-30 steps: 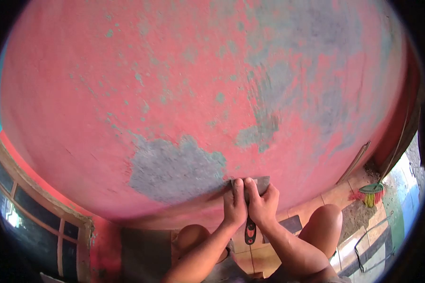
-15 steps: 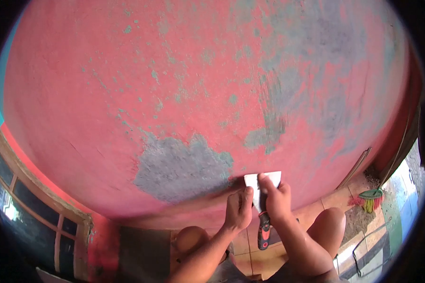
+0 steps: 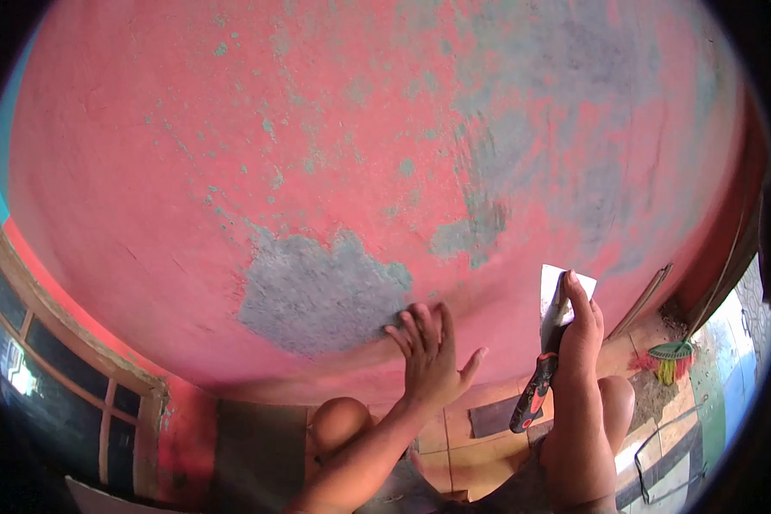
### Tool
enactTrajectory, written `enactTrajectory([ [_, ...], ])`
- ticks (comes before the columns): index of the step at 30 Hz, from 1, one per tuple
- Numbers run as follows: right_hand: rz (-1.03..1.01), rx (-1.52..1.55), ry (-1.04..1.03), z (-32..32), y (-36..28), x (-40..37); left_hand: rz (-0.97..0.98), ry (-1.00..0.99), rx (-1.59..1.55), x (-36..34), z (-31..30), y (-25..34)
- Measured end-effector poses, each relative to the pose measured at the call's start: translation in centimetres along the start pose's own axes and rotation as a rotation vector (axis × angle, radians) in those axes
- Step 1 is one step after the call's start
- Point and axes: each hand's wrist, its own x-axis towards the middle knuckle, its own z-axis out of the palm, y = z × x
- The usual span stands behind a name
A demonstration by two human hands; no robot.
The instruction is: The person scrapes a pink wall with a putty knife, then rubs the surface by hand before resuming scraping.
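Observation:
A pink painted wall (image 3: 343,188) fills most of the view, with a bare grey patch (image 3: 317,291) low down where paint is gone. My left hand (image 3: 428,355) has its fingers spread, fingertips right at the lower right edge of that patch. Off to the right, my right hand (image 3: 581,330) grips a scraper (image 3: 535,394) with a wide pale metal blade and a black and red handle. The thumb lies along the blade, which points up, and the handle slants down to the left.
A green, red and yellow broom (image 3: 672,353) leans at the right near debris on the tiled floor (image 3: 454,445). Thin wooden strips (image 3: 644,301) rest against the wall. A dark flat piece (image 3: 493,418) lies on the tiles between my knees. At left is a wood-framed window (image 3: 68,368).
The scraper has moved right in my right hand, away from my left hand. My left hand has opened from a curled shape and now reaches to the wall beside the grey patch.

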Motion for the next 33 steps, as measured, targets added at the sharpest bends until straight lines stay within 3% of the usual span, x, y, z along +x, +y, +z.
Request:
enactTrajectory([
  [5, 0.000, 0.026, -0.004, 0.0, -0.1, -0.2, 0.152, -0.126, -0.036, -0.7, 0.9, 1.2],
  [14, -0.015, 0.079, -0.007, -0.2, -0.2, -0.1, 0.228, -0.286, -0.076, -1.3, 1.2, 1.4],
  [33, -0.028, 0.044, -0.102, 0.5, 2.2, -0.8, 0.266, -0.338, -0.194, -1.3, 0.9, 2.0],
])
